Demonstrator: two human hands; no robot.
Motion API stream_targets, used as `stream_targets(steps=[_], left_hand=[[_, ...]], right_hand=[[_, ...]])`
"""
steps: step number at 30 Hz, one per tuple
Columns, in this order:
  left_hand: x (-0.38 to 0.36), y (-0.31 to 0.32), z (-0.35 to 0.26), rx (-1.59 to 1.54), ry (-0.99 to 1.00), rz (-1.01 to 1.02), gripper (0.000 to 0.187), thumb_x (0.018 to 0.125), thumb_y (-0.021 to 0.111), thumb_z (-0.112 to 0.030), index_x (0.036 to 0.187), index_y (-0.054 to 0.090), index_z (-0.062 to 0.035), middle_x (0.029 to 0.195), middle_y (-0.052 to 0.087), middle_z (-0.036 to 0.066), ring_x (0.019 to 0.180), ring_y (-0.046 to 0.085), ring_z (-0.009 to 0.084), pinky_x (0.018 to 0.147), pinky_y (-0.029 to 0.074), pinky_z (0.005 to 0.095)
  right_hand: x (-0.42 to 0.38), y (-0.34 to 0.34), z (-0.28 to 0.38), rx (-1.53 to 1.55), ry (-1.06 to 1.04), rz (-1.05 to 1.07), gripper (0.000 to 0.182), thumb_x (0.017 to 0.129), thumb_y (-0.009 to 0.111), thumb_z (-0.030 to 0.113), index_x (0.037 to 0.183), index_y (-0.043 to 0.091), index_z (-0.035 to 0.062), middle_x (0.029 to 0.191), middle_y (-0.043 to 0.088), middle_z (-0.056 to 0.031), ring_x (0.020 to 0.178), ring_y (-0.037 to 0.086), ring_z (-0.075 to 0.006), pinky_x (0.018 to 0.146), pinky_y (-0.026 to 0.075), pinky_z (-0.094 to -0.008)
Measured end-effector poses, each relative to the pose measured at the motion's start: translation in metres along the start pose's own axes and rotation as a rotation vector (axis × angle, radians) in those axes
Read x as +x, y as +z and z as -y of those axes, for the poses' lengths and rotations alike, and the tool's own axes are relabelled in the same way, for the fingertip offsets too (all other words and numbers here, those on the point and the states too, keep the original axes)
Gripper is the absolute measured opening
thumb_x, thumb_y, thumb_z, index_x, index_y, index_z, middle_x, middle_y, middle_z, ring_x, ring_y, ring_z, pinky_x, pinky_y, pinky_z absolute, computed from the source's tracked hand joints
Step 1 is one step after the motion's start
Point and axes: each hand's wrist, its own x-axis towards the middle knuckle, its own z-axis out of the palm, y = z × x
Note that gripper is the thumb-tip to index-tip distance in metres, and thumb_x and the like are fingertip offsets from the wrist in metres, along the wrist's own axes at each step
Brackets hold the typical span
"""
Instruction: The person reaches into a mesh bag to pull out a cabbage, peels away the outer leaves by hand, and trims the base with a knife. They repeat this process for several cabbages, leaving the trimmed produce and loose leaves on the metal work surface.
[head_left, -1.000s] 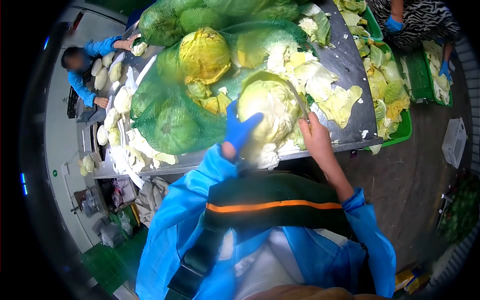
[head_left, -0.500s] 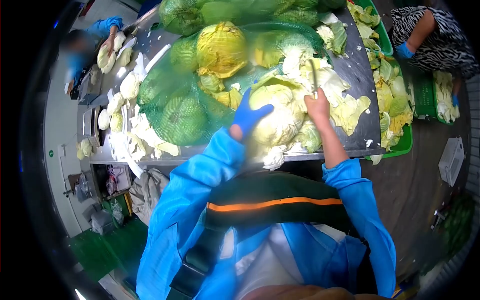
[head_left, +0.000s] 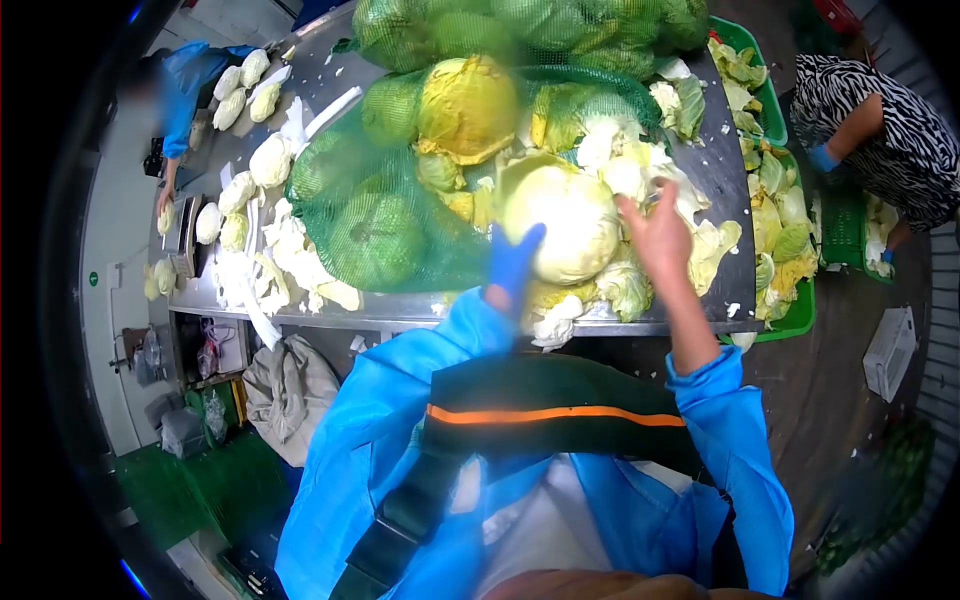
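A pale, trimmed cabbage (head_left: 575, 225) sits at the table's near edge, bright and partly washed out by glare. My left hand (head_left: 513, 262), in a blue glove, holds its left side with the thumb over the surface; the fingers are blurred. On the other side, my bare right hand (head_left: 660, 235) is raised with thumb and fingers apart, and no knife shows in it. Loose cabbage leaves (head_left: 715, 250) lie behind and right of that hand. A yellowed cabbage (head_left: 468, 105) rests beyond, on a green mesh bag (head_left: 375, 235) of cabbages.
Trimmed cabbages (head_left: 270, 160) and white scraps line the left of the metal table (head_left: 390, 322). Green crates (head_left: 800, 315) of leaves stand along its right edge. A co-worker's blue sleeve (head_left: 185, 95) is at far left; another person (head_left: 870, 130) stands at right.
My right hand has opened, and the knife it held is out of sight. My left hand has shifted lower on the cabbage. The cabbage now looks smoother and paler.
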Motion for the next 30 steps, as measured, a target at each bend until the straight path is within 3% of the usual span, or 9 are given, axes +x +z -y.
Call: stream_targets(steps=[5, 6, 7, 11, 19, 22, 25, 26, 30], left_hand=[[-0.011, 0.008, -0.061, 1.162, 0.622, 0.054, 0.052, 0.073, 0.082, -0.017, 0.116, 0.055, -0.0053, 0.115, 0.057, 0.014, 0.100, 0.058, 0.0254, 0.084, 0.049, 0.0344], [-0.008, 0.021, -0.083, 1.049, 0.636, 0.046, 0.043, 0.068, 0.084, -0.017, 0.100, 0.058, -0.0052, 0.108, 0.058, 0.012, 0.093, 0.058, 0.0252, 0.081, 0.048, 0.0340], [0.002, 0.026, -0.093, 1.084, 0.838, 0.174, 0.055, 0.068, 0.085, -0.024, 0.112, 0.058, -0.0059, 0.114, 0.056, 0.015, 0.101, 0.056, 0.0279, 0.089, 0.046, 0.0378], [0.060, 0.024, -0.040, 1.073, 0.344, 0.412, 0.095, 0.063, 0.085, -0.044, 0.139, 0.044, -0.0052, 0.140, 0.040, 0.024, 0.131, 0.038, 0.0365, 0.109, 0.031, 0.0424], [0.051, 0.042, -0.051, 0.969, 0.133, 0.398, 0.089, 0.058, 0.087, -0.042, 0.124, 0.054, 0.0084, 0.106, 0.067, 0.021, 0.092, 0.067, 0.0258, 0.081, 0.054, 0.0346], [0.045, 0.049, -0.060, 1.050, -0.027, 0.422, 0.092, 0.058, 0.086, -0.046, 0.124, 0.053, 0.0073, 0.121, 0.060, 0.024, 0.108, 0.061, 0.0291, 0.091, 0.049, 0.0381], [0.024, 0.058, -0.062, 1.467, 0.274, 0.298, 0.098, 0.058, 0.084, -0.053, 0.129, 0.049, 0.0065, 0.135, 0.047, 0.026, 0.126, 0.047, 0.0336, 0.102, 0.040, 0.0409], [0.027, 0.048, -0.045, 1.529, 0.662, 0.240, 0.088, 0.059, 0.083, -0.055, 0.122, 0.058, 0.0009, 0.134, 0.048, 0.024, 0.124, 0.046, 0.0372, 0.105, 0.038, 0.0416], [0.010, 0.082, -0.085, 1.508, 0.585, 0.616, 0.093, 0.060, 0.081, -0.060, 0.126, 0.054, 0.0001, 0.132, 0.049, 0.022, 0.123, 0.047, 0.0370, 0.105, 0.038, 0.0399]], right_hand=[[-0.020, 0.037, -0.052, 0.052, -0.050, 0.095, 0.062, 0.087, 0.055, 0.055, 0.131, 0.047, 0.0111, 0.097, 0.066, -0.0229, 0.091, 0.063, -0.0422, 0.079, 0.048, -0.0473], [-0.023, 0.038, -0.057, 0.067, -0.065, 0.104, 0.061, 0.088, 0.054, 0.054, 0.132, 0.047, 0.0121, 0.094, 0.066, -0.0235, 0.088, 0.064, -0.0423, 0.076, 0.048, -0.0478], [-0.027, 0.038, -0.060, 0.083, -0.078, 0.112, 0.059, 0.090, 0.053, 0.053, 0.133, 0.046, 0.0131, 0.090, 0.067, -0.0242, 0.085, 0.064, -0.0424, 0.072, 0.048, -0.0482], [-0.036, 0.039, -0.054, 0.051, -0.157, 0.071, 0.048, 0.094, 0.049, 0.042, 0.130, 0.048, 0.0114, 0.098, 0.065, -0.0221, 0.088, 0.062, -0.0427, 0.076, 0.048, -0.0484], [-0.125, 0.022, -0.076, -0.204, -0.123, 0.076, 0.023, 0.095, 0.049, 0.028, 0.105, 0.052, 0.0078, 0.095, 0.066, -0.0195, 0.078, 0.062, -0.0436, 0.069, 0.048, -0.0528], [-0.132, 0.039, -0.100, -0.060, 0.032, -0.026, 0.022, 0.096, 0.048, 0.028, 0.101, 0.052, 0.0074, 0.091, 0.065, -0.0219, 0.078, 0.060, -0.0463, 0.069, 0.046, -0.0550], [-0.111, 0.058, -0.141, 0.358, 0.214, -0.227, 0.027, 0.098, 0.045, 0.031, 0.107, 0.051, 0.0065, 0.088, 0.062, -0.0268, 0.087, 0.056, -0.0508, 0.071, 0.045, -0.0536], [-0.105, 0.052, -0.142, 0.392, 0.214, -0.202, 0.028, 0.098, 0.046, 0.032, 0.108, 0.051, 0.0059, 0.089, 0.063, -0.0265, 0.088, 0.056, -0.0503, 0.071, 0.045, -0.0526], [-0.088, 0.044, -0.112, 0.479, 0.037, -0.132, 0.035, 0.096, 0.050, 0.036, 0.111, 0.049, 0.0045, 0.089, 0.064, -0.0259, 0.087, 0.059, -0.0482, 0.073, 0.045, -0.0501]])
